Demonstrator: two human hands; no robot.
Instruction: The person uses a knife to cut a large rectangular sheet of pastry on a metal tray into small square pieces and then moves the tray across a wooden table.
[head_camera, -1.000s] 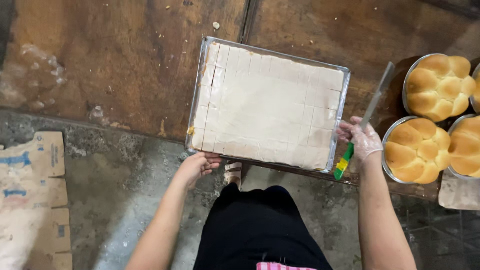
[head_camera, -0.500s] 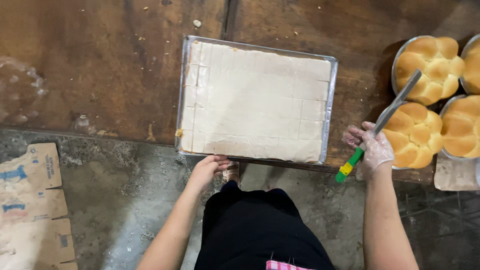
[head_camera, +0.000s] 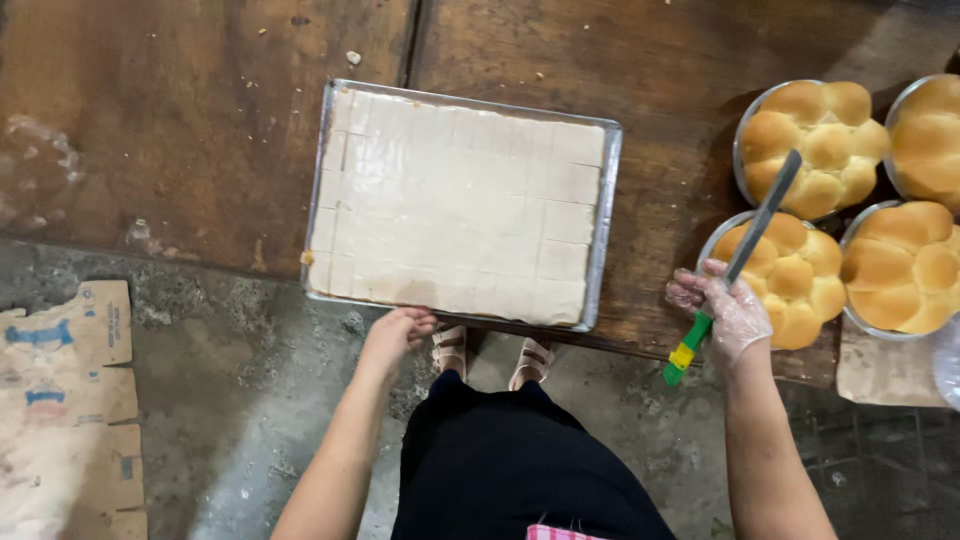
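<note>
A: Since the metal tray (head_camera: 607, 215) lies flat on the dark wooden table (head_camera: 200, 120), filled with pale scored dough (head_camera: 455, 205), I judge it heavy; the slab is soft, so hold the stiff rim.

B: The bare left hand (head_camera: 395, 333) curls at the near rim. The gloved right hand (head_camera: 722, 312) is closed around a green-handled knife (head_camera: 735, 266), beside the pans of buns (head_camera: 795, 275), above a concrete floor (head_camera: 240, 400).

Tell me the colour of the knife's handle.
Green with a yellow band, on the knife in the gloved right hand; head view.
</note>
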